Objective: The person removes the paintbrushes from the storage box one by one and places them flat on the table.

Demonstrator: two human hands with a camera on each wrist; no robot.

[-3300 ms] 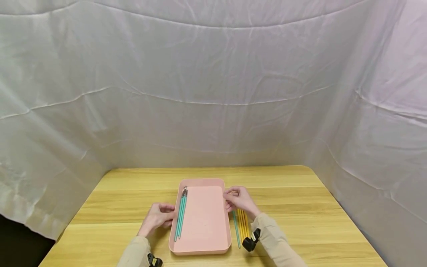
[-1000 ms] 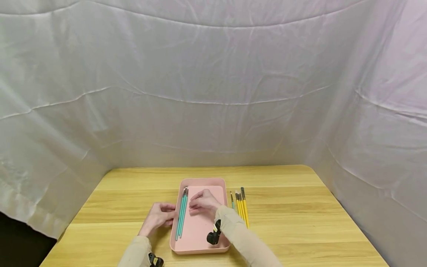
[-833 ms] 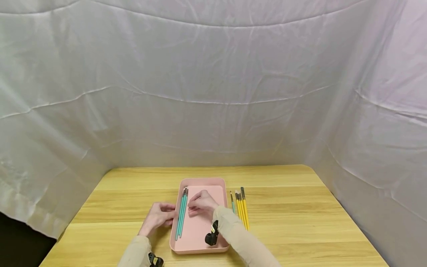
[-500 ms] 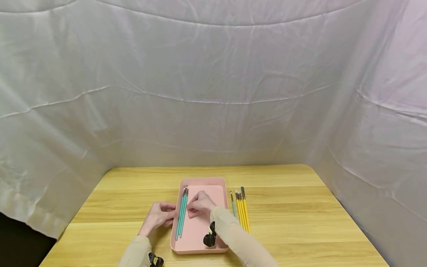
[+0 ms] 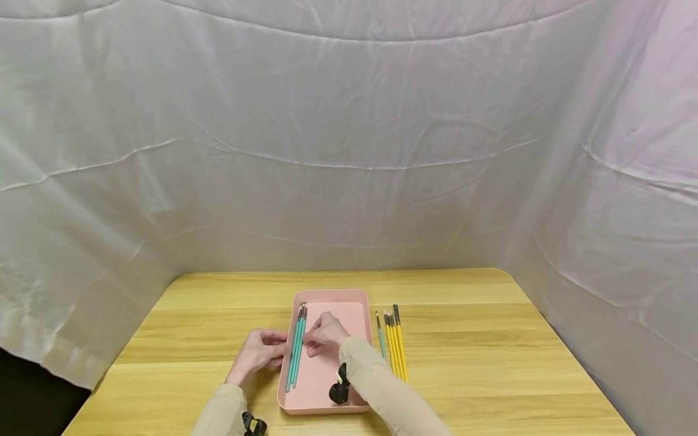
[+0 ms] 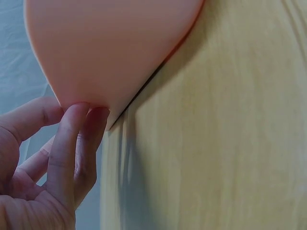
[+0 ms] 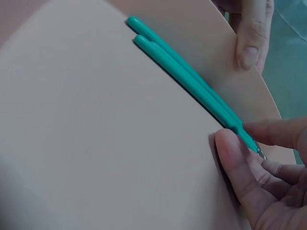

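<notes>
A pink tray (image 5: 338,363) sits on the wooden table, with teal paintbrushes (image 5: 294,357) lying side by side along its left wall. My left hand (image 5: 260,356) grips that wall; in the right wrist view a finger of the left hand (image 7: 252,36) laps over the rim, and in the left wrist view other fingertips (image 6: 74,115) press the outside. Reaching into the tray, my right hand (image 5: 326,334) pinches the brushes near their ferrules. In the right wrist view its thumb (image 7: 228,146) and index finger (image 7: 273,132) lie on either side of the teal handles (image 7: 187,79).
On the table right of the tray lie one teal paintbrush (image 5: 380,339) and several yellow paintbrushes (image 5: 398,348), bristles pointing away. The right forearm (image 5: 387,387) crosses the tray's near right corner. A grey curtain (image 5: 349,181) hangs behind the table (image 5: 480,339).
My right hand has moved left from beside the tray's right rim, over the tray, to the teal paintbrushes. My left hand has stayed at the left wall.
</notes>
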